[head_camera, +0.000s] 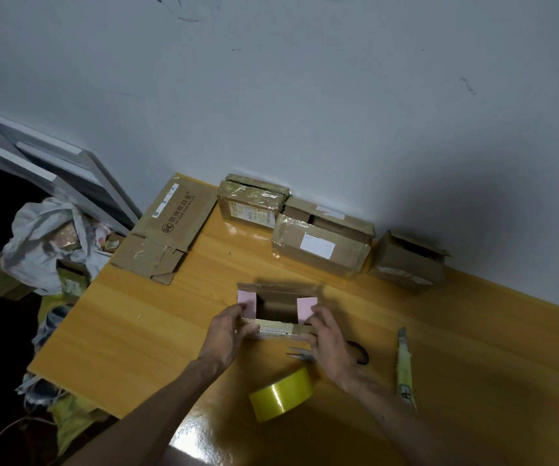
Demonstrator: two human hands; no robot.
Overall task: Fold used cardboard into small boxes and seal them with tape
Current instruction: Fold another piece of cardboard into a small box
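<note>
**A:** Where is the box, and how do your hands sit on it?

**B:** The small box [276, 311] stands on the counter [143, 324] just in front of you, top open, with a pink flap [247, 302] at each end; your left hand [229, 331] curls round its near left corner; your right hand [327, 338] grips the near right corner, fingers bent onto the cardboard.

**A:** What lies close to your hands?

**B:** The tape roll [281, 393] sits between your forearms, nearer you than the box; the scissors [360, 356] lie partly under your right hand, blade tips pointing left; the utility knife [404, 364] lies further right, apart from both, its length running toward you.

**A:** And the edges?

**B:** The back edge meets the wall; along it stand a taped box [253, 203] and a larger taped box [320, 242] side by side, then an open box [409, 262] to their right. A flattened cardboard sheet [167, 230] hangs over the counter's left edge near the back corner; between your left hand and that edge runs a broad stretch of counter top; a narrower strip of wood shows between the small box and the row at the wall; beyond the left edge a white bag [46, 240] sits lower down among scraps.
</note>
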